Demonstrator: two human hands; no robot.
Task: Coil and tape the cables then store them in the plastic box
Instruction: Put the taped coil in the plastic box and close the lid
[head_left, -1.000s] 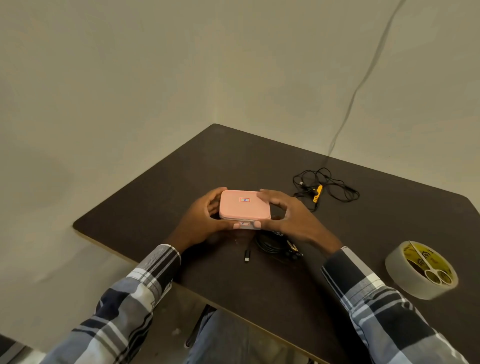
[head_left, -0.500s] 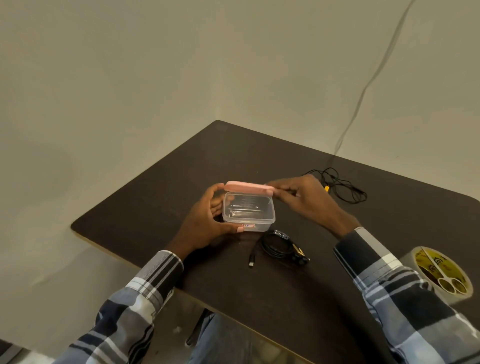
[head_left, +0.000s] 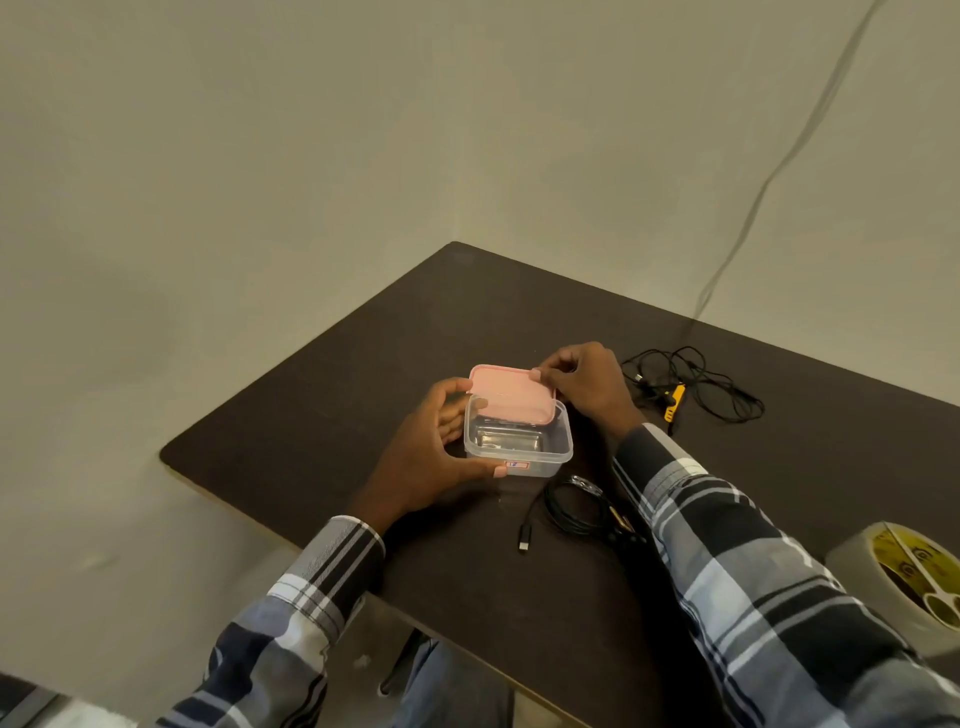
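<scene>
— Lifting the lid (head_left: 511, 397) with my right hand (head_left: 584, 387); left hand (head_left: 434, 457) is gripping the box (head_left: 519, 449) on the worktop (head_left: 311, 415).
— Cables?
— Coil (head_left: 576, 506) is lying just beside; I'm judging it light, floppy, best gripped across the loops.
</scene>
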